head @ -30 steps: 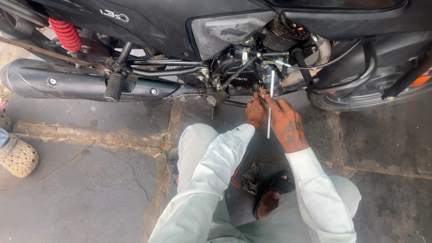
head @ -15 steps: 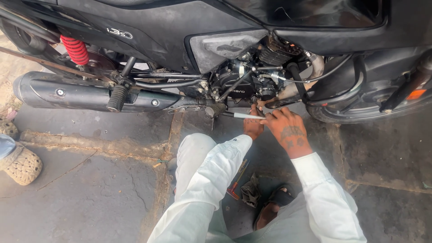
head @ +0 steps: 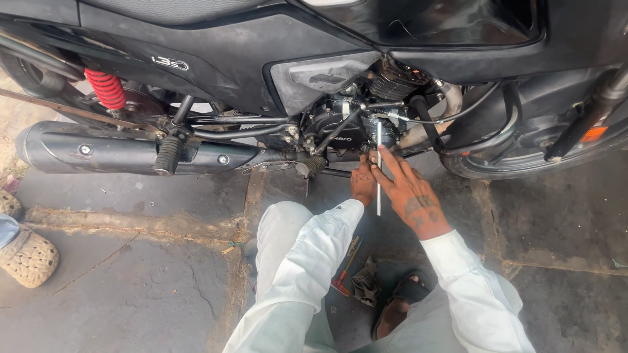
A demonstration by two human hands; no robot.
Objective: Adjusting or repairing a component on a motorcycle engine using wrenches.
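Note:
A black motorcycle (head: 216, 59) stands across the top of the view, its engine (head: 343, 127) in the middle. My left hand (head: 363, 184) is low under the engine, gripping the lower part of a slim metal rod tool (head: 379, 145) that stands nearly upright against the engine. My right hand (head: 409, 193) rests beside it, fingers spread and touching the rod's middle. Both arms wear white sleeves. What the rod's tip meets on the engine is hidden.
The black exhaust pipe (head: 98, 149) runs left, with a red rear spring (head: 104, 88) above it. A red-handled tool (head: 345, 268) and a dark rag (head: 366, 282) lie on the stone floor between my knees. Another person's woven shoe (head: 26, 256) is at far left. The front tyre (head: 523, 160) is at right.
The rod stood upright a second ago, lay nearly flat under the engine half a second ago, and is upright again now. My hands stayed under the engine.

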